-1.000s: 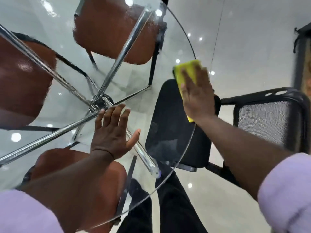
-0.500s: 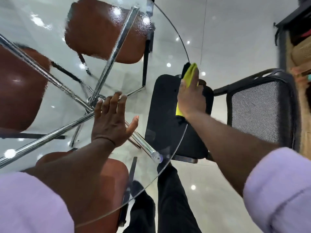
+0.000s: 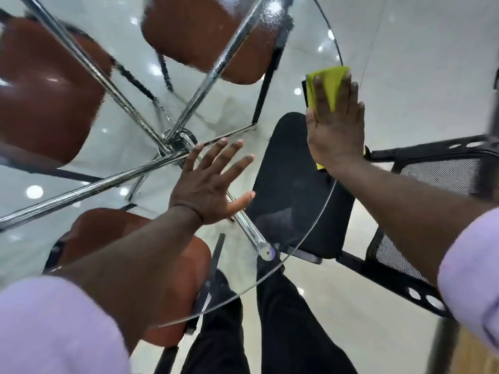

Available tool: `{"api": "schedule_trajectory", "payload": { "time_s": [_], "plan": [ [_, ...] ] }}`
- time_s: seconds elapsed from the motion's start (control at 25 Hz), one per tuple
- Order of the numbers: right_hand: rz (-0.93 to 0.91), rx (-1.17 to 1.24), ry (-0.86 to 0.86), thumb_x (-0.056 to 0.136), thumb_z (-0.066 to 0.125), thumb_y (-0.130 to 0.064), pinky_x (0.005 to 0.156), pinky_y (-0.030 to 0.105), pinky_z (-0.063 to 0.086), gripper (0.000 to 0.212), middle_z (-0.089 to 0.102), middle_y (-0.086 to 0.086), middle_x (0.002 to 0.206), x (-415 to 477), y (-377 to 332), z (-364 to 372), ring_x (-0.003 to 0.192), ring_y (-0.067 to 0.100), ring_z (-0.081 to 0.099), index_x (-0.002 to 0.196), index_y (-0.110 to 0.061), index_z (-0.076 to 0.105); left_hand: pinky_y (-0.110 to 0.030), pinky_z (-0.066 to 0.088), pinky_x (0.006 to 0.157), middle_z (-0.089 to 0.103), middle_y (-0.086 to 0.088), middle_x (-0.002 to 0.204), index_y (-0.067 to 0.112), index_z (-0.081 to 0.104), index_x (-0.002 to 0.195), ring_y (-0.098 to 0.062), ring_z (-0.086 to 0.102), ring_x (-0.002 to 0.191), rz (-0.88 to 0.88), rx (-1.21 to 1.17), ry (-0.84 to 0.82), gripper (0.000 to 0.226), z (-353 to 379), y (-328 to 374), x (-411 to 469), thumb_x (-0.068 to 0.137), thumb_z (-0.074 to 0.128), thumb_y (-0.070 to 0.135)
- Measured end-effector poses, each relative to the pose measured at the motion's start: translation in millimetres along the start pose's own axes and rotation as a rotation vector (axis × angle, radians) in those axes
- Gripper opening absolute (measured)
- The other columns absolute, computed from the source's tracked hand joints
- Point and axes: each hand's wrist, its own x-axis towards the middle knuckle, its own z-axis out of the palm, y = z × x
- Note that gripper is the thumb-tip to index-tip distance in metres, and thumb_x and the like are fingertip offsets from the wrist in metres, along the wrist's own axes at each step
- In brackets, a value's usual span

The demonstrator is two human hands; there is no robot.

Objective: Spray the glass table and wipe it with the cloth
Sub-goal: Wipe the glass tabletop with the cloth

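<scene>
Two flat hands (image 3: 210, 184) (image 3: 336, 130), yellow cloth (image 3: 330, 85), round glass table (image 3: 270, 279).

- The round glass table (image 3: 305, 238) is clear and glossy, wet-streaked towards its far side.
- Chrome tube legs (image 3: 81, 193) beneath it, mirror-bright.
- Brown chair seats (image 3: 46, 87) look like smooth, shiny leather.
- The yellow cloth (image 3: 330, 85) is soft and matt.
- The black chair (image 3: 442, 174) has a mesh back.
- Floor tiles (image 3: 432, 63) pale, polished.
</scene>
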Motion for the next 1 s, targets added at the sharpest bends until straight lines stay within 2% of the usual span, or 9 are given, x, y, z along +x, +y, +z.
{"api": "schedule_trajectory", "payload": {
  "time_s": [0.12,0.32,0.4,0.48,0.56,0.72,0.8,0.88,1.0],
  "plan": [
    [-0.201,0.018,0.025,0.113,0.042,-0.045,0.127,0.067,0.023,0.067,0.013,0.028,0.177,-131.5,-39.1,5.2,0.164,0.049,0.015,0.172,-0.03,0.011,-0.051,0.024,0.125,0.036,0.0,0.167,0.022,0.05,0.152,-0.024,0.035,0.154,-0.177,-0.094,0.043,0.067,-15.8,-2.3,-15.7,0.096,0.056,0.057],
    [-1.187,-0.053,-0.148,0.112,0.044,-0.05,0.128,0.06,0.027,0.058,0.023,0.017,0.178,-142.0,-36.8,0.2,0.163,0.037,0.028,0.167,-0.046,0.027,-0.058,0.024,0.124,0.022,0.0,0.173,0.02,0.035,0.162,-0.024,0.023,0.159,-0.423,-0.024,-0.043,0.075,-25.9,15.7,-186.5,0.098,0.048,0.058],
    [-0.876,-0.028,-0.04,0.111,0.048,-0.049,0.125,0.061,0.03,0.066,0.028,0.02,0.175,-80.5,-28.9,5.0,0.16,0.04,0.034,0.168,-0.046,0.016,-0.059,0.019,0.126,0.011,-0.001,0.175,0.019,0.023,0.165,-0.026,0.013,0.162,-0.464,0.014,-0.143,0.085,-25.6,15.2,-237.8,0.096,0.04,0.065],
    [-0.19,0.107,0.011,0.113,0.035,-0.053,0.128,0.061,0.027,0.064,0.016,0.018,0.179,-78.7,-44.7,3.2,0.164,0.041,0.022,0.171,-0.044,0.009,-0.058,0.012,0.128,0.003,0.0,0.176,0.021,0.015,0.167,-0.025,0.005,0.162,-0.482,-0.003,-0.196,0.092,-25.2,-2.1,-247.0,0.093,0.036,0.071],
    [-0.002,0.135,0.03,0.114,0.032,-0.052,0.129,0.061,0.024,0.064,0.009,0.019,0.18,-131.8,-77.3,6.2,0.166,0.042,0.014,0.172,-0.036,0.011,-0.058,0.012,0.128,0.005,0.0,0.176,0.021,0.017,0.166,-0.024,0.005,0.162,-0.417,0.016,-0.203,0.094,-26.3,-23.3,-239.2,0.091,0.035,0.074],
    [-1.083,0.028,-0.198,0.11,0.047,-0.055,0.132,0.055,0.022,0.064,0.014,0.01,0.181,-176.6,-82.8,-0.3,0.167,0.034,0.017,0.169,-0.044,0.024,-0.06,0.015,0.127,0.008,-0.001,0.176,0.021,0.019,0.166,-0.025,0.008,0.162,-0.367,0.074,-0.186,0.096,-21.6,-37.6,-235.4,0.09,0.033,0.078],
    [-1.377,-0.078,-0.244,0.11,0.04,-0.059,0.133,0.053,0.021,0.059,0.014,0.007,0.181,-120.3,-74.8,-7.0,0.166,0.032,0.019,0.167,-0.049,0.028,-0.059,0.015,0.127,0.01,0.0,0.175,0.023,0.019,0.166,-0.024,0.01,0.162,-0.366,0.084,-0.149,0.097,-16.6,-35.7,-236.9,0.089,0.035,0.079],
    [-1.085,-0.056,-0.12,0.109,0.038,-0.058,0.129,0.056,0.03,0.059,0.022,0.011,0.179,-68.0,-86.7,8.3,0.163,0.037,0.028,0.167,-0.046,0.03,-0.057,0.015,0.127,0.012,0.001,0.175,0.025,0.019,0.165,-0.023,0.013,0.161,-0.357,0.095,-0.119,0.096,-14.5,-39.2,-239.0,0.088,0.039,0.08],
    [-0.241,0.143,0.044,0.108,0.029,-0.057,0.128,0.057,0.029,0.065,0.016,0.015,0.18,-77.5,-158.3,21.0,0.164,0.041,0.022,0.17,-0.039,0.023,-0.055,0.014,0.128,0.01,0.004,0.175,0.029,0.018,0.166,-0.021,0.012,0.161,-0.349,0.094,-0.102,0.095,-14.4,-41.9,-238.9,0.089,0.039,0.081]
  ]
}}
